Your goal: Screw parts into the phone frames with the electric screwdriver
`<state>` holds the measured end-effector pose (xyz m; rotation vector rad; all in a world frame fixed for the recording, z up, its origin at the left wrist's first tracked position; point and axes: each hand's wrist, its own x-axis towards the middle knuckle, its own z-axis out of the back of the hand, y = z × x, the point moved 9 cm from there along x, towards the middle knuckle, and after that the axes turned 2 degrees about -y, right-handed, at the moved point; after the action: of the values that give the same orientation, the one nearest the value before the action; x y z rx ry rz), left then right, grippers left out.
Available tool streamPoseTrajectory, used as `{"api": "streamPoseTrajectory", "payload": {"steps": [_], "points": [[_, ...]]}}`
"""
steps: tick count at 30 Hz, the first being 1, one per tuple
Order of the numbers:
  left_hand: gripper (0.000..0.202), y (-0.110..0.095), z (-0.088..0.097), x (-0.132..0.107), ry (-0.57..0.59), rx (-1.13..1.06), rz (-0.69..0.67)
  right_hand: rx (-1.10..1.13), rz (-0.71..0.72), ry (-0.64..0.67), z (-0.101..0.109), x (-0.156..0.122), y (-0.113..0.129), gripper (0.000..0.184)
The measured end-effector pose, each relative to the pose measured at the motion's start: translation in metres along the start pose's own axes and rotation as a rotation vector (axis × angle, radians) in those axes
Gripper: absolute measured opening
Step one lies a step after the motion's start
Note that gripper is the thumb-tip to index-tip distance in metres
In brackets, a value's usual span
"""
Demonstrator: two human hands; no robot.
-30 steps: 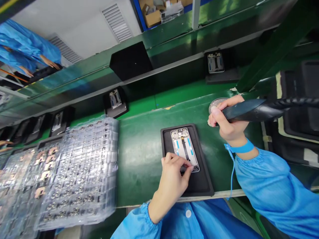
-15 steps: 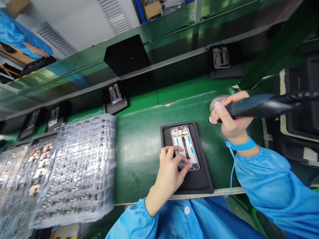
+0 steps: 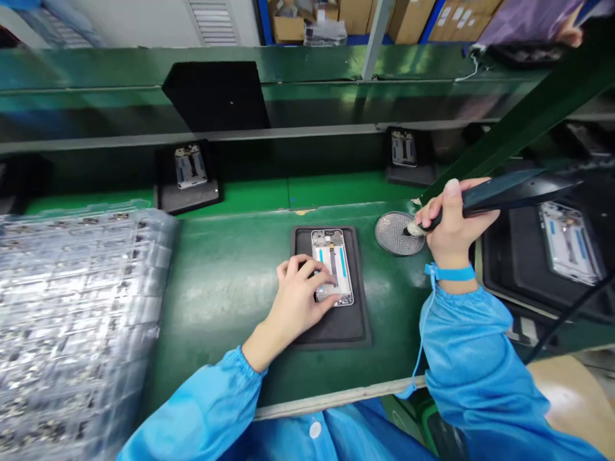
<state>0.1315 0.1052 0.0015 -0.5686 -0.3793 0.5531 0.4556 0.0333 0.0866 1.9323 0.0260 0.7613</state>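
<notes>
A phone frame (image 3: 332, 262) with blue strips lies in a black tray (image 3: 331, 326) on the green bench. My left hand (image 3: 300, 294) rests on the frame's lower left, fingers bent and pressing on it. My right hand (image 3: 449, 224) is closed round a dark electric screwdriver (image 3: 504, 189), whose tip touches a round silver screw dish (image 3: 396, 234) to the tray's right.
Stacked clear part trays (image 3: 72, 307) fill the left. Two more black trays with phone frames (image 3: 189, 169) (image 3: 406, 153) sit on the conveyor behind. Another tray with a frame (image 3: 567, 246) stands at the right. A green post (image 3: 504, 109) slants above the right hand.
The view has swung to the right and levelled. My left hand stays on the phone frame. My right hand has kept the screwdriver at the screw dish.
</notes>
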Motion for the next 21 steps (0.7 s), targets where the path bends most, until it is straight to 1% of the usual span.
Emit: {"api": "streamPoseTrajectory", "payload": {"steps": [2, 4, 9, 14, 18, 21], "points": [[0.027, 0.003, -0.002, 0.017, 0.009, 0.000, 0.018, -0.029, -0.012, 0.016, 0.003, -0.003, -0.003, 0.061], [0.032, 0.006, -0.002, 0.024, -0.002, -0.011, 0.032, -0.052, -0.017, 0.035, 0.003, -0.007, -0.004, 0.059], [0.034, 0.007, -0.002, 0.019, -0.042, -0.029, 0.037, -0.096, -0.025, 0.050, 0.005, -0.011, -0.005, 0.058], [0.037, 0.007, -0.004, 0.017, -0.035, -0.034, 0.045, -0.123, -0.059, 0.039, 0.009, -0.011, -0.009, 0.063], [0.036, 0.008, -0.005, 0.017, -0.027, -0.035, 0.048, -0.131, -0.054, 0.037, 0.009, -0.011, -0.011, 0.064], [0.034, 0.008, -0.005, 0.017, -0.022, -0.046, 0.050, -0.133, -0.036, 0.061, 0.006, -0.009, -0.012, 0.063]]}}
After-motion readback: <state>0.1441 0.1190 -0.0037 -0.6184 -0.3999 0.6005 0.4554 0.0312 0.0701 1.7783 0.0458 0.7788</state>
